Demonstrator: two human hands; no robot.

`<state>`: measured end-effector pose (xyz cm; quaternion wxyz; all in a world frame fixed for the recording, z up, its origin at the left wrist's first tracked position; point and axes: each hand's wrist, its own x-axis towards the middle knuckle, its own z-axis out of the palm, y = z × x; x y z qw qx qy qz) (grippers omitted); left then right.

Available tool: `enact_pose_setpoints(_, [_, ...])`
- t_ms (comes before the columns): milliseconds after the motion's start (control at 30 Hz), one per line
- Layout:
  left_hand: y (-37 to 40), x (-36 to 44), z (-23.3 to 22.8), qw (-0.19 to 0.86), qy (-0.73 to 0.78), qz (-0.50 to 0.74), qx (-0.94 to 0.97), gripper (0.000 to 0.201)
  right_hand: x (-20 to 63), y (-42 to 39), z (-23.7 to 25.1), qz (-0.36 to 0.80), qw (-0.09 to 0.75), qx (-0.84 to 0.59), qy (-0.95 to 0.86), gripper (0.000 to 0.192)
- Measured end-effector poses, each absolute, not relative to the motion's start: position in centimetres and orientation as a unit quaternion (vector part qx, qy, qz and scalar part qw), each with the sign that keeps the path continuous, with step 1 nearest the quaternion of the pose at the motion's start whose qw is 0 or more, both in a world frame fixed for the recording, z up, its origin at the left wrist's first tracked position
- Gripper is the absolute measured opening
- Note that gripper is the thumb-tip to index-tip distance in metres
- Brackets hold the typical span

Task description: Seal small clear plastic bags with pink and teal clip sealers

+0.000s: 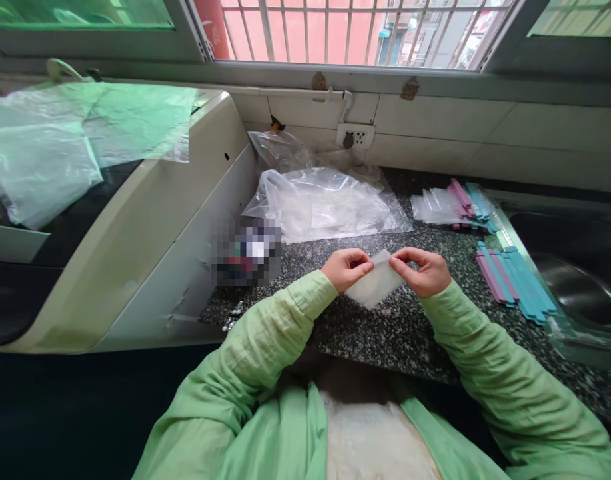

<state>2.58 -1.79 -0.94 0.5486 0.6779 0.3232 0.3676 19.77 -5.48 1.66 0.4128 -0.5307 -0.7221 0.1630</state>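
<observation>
A small translucent plastic bag (376, 283) hangs over the speckled countertop between my two hands. My left hand (348, 268) pinches its upper left edge between thumb and fingers. At the upper right edge, my right hand (422, 270) has it pinched in the same way. Whether the bag holds anything inside cannot be made out. Pink and teal flat strips (518, 280) lie on the counter to the right of my right hand. Behind them, more strips (472, 203) rest beside several small clear bags (438, 205).
A large clear plastic bag (330, 203) with pale contents lies at the back of the counter (385, 340). At left stands a bulky cream machine (150, 220) with plastic sheets (140, 123) on top. A sink (585, 287) is at right, and a wall socket (356, 136) behind.
</observation>
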Motion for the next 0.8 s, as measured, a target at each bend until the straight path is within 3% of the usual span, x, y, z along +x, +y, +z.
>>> enact_pose_setpoints(533, [-1.67,2.49,-0.98,0.560,0.338,0.379,0.655,0.029,20.06,-5.46,1.37,0.147,0.474,-0.557,-0.666,0.016])
enact_pose_setpoints(800, [-1.67,2.45,-1.15,0.549,0.325,0.375,0.673,0.029,20.53,-5.13,1.64,0.172,0.450,-0.540,-0.690,0.017])
